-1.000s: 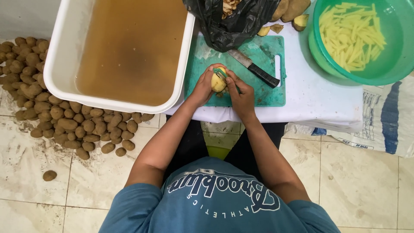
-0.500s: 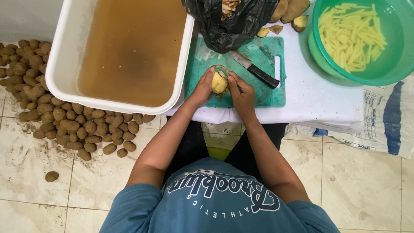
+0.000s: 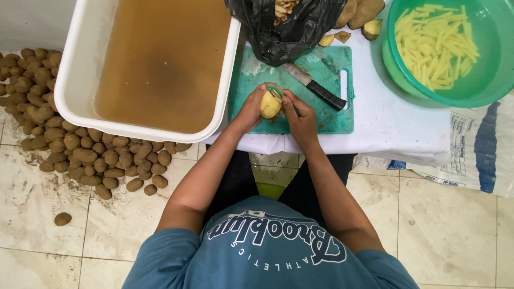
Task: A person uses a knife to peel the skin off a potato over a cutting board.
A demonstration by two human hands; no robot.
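Note:
My left hand (image 3: 249, 110) grips a partly peeled yellow potato (image 3: 270, 105) over the near part of a teal cutting board (image 3: 332, 115). My right hand (image 3: 300, 115) holds a green-handled peeler (image 3: 276, 93) with its blade against the top of the potato. A knife (image 3: 316, 85) with a black handle lies diagonally on the board just beyond my hands.
A white tub of brown water (image 3: 155, 59) stands at left. A black bag (image 3: 289, 27) holds peelings. A green bowl (image 3: 490, 80) holds cut potato sticks. Unpeeled potatoes (image 3: 75, 139) are piled on the tiled floor. Whole and cut potatoes (image 3: 361, 16) lie at the back.
The potato has turned slightly in my left hand and the peeler has shifted along its top. Both hands stay in the same spot over the board.

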